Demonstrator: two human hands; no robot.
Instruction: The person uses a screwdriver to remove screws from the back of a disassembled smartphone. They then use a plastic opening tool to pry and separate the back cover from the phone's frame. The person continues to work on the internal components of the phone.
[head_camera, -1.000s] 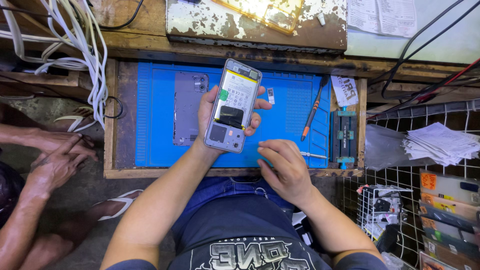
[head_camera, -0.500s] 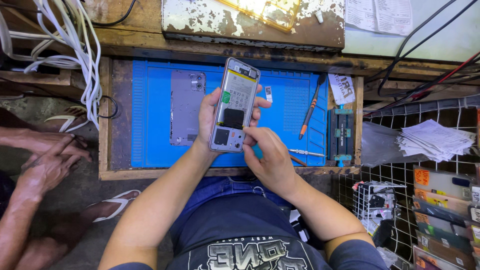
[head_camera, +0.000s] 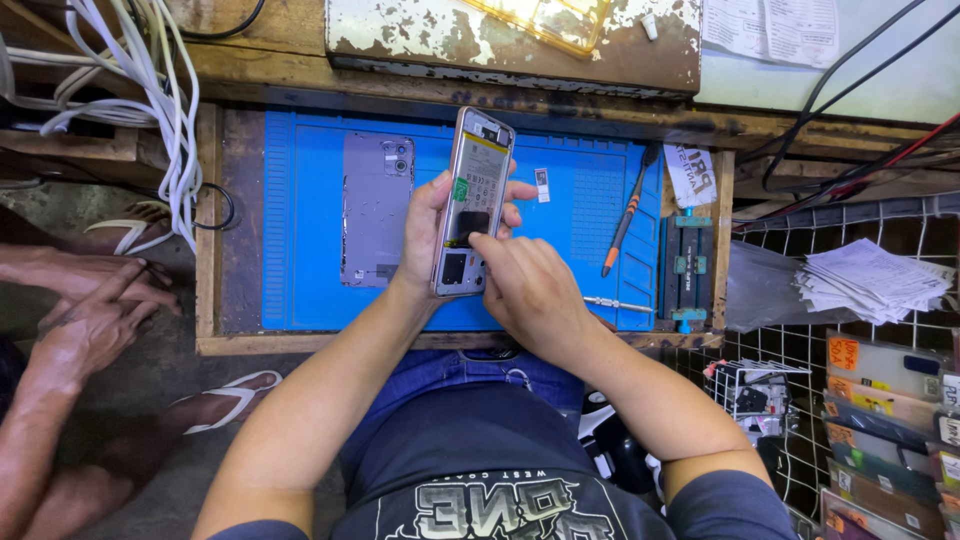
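Two hands work on one opened smartphone with its back removed, silver-framed (head_camera: 471, 205), held above the blue rubber work mat (head_camera: 580, 240). Compared with one second ago, the right hand (head_camera: 530, 290) has left the mat's near edge and now sits against the phone's lower half; half a second ago it was already closing on that spot. The left hand (head_camera: 432, 225) keeps the same grasp, fingers wrapped around the phone's left edge and behind it.

The right hand's fingertips press at the phone's lower interior; whether they pinch a part or a tool cannot be determined, because the knuckles cover the contact point. The phone's bottom corner is hidden behind that hand.

The phone is tilted slightly right, top end away from the person. Its exposed interior shows a pale battery with a yellow band, a green tab and dark boards.

A detached lilac rear cover (head_camera: 376, 210) lies flat on the mat, left of the phone. An orange-handled screwdriver (head_camera: 625, 215) lies to the right.
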